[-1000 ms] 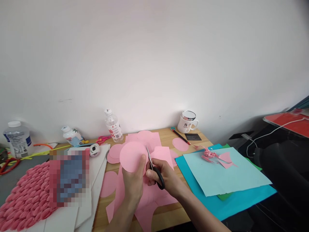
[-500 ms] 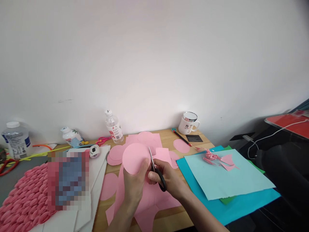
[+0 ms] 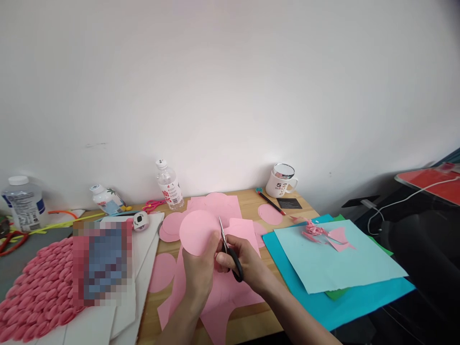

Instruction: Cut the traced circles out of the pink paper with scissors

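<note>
My left hand (image 3: 200, 270) pinches a round pink paper disc (image 3: 197, 232) by its lower right edge, thumb on top. In my right hand (image 3: 244, 261) is a pair of scissors (image 3: 236, 264) with black handles, fingers wrapped round the loops. The blades point up and away, right beside the disc's right edge, and look nearly closed. Whether they touch the paper I cannot tell. Under both hands lie pink paper sheets (image 3: 215, 306) with cut-outs. More pink discs (image 3: 163, 273) rest to the left, and others (image 3: 271, 214) lie near the pencil.
Along the wall stand a plastic bottle (image 3: 169, 187) and a white mug (image 3: 282, 182), with a pencil (image 3: 271, 201) and a dark card (image 3: 289, 203) close by. Pale blue paper (image 3: 345, 268) at right carries pink scraps (image 3: 316, 231). A pink petalled piece (image 3: 39, 292) lies at left.
Both hands, with the disc and scissors, have shifted slightly left in the picture. The view has tilted a little, so the things along the wall sit slightly higher.
</note>
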The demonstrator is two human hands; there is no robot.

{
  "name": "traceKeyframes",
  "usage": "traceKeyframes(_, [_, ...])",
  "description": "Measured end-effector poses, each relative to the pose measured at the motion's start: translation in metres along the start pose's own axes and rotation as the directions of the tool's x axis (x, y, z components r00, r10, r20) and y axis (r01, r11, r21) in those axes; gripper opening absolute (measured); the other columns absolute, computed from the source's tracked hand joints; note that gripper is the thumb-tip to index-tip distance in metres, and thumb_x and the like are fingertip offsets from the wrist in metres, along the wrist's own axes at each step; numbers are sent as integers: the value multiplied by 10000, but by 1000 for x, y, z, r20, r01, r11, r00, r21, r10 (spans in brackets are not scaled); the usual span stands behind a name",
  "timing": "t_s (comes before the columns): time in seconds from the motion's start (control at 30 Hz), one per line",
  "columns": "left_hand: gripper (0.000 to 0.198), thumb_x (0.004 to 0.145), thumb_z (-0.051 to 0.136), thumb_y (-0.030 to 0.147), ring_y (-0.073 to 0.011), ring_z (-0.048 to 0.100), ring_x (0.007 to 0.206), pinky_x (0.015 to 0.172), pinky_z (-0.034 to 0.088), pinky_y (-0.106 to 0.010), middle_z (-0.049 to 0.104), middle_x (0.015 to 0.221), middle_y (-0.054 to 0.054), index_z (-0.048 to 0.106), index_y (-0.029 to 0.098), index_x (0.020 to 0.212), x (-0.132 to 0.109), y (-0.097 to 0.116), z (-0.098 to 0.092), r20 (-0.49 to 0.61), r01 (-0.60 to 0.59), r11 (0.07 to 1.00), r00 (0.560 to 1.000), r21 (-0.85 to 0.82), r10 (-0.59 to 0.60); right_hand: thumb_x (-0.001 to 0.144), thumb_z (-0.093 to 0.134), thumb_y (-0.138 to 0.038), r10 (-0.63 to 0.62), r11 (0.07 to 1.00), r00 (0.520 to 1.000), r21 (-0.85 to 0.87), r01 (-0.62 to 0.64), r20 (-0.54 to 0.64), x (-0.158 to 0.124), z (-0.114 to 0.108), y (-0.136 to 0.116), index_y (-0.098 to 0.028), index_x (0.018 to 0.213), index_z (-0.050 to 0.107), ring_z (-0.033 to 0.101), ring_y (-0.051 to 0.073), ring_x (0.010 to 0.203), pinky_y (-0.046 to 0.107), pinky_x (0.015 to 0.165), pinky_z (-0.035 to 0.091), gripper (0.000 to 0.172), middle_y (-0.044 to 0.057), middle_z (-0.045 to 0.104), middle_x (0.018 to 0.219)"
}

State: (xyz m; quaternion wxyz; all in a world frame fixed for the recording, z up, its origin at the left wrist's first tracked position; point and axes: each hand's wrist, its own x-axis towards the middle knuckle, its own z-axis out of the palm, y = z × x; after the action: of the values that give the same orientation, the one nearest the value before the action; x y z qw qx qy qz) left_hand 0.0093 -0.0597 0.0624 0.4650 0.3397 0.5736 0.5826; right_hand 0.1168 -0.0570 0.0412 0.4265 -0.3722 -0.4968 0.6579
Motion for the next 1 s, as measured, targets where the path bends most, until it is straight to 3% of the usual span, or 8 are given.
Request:
traceKeyframes(0.17, [229,635,739,308,-220,693,755,654,561,-288,741,798,-65,709,146,794,5,-5,-5,35,-72,997,997,40,70,628,810,-406,-53,998,998,36,52,22,2,-5,-1,-171,740,525,327,83,575,233,535,234,387,-52,428,638])
traceKeyframes(0.5, [219,620,727,351,-175,605,495,470,508,-276,628,508,-20,645,153,574,6,-3,-5,40,-54,995,998,81,51,640,783,-439,-1,1000,1000,-1,1,10,0,-5,-4,-178,724,504,292,79,529,241,524,236,392,-67,403,562])
traceKeyframes(0.63, [205,617,732,331,-188,631,559,485,512,-261,608,501,-15,633,161,559,5,3,-4,56,-71,996,996,49,68,636,772,-456,15,1000,1000,-21,-15,-10,-1,-4,-10,-183,689,498,354,90,507,246,526,298,390,-70,405,508])
traceKeyframes(0.8, [154,647,719,301,-182,631,571,457,494,-237,621,533,-5,662,160,672,3,6,-2,34,-72,997,997,-15,72,658,756,-440,28,999,999,-40,-29,-33,-2,-2,-9,-176,672,516,479,127,527,251,521,339,357,-34,495,511])
traceKeyframes(1.0, [190,654,710,303,-137,556,445,400,452,-230,580,487,20,607,161,580,3,1,-2,63,-32,999,997,-20,33,687,744,-411,5,1000,1000,0,-5,-29,1,3,-1,-172,694,521,408,96,515,237,507,289,327,-48,468,529])
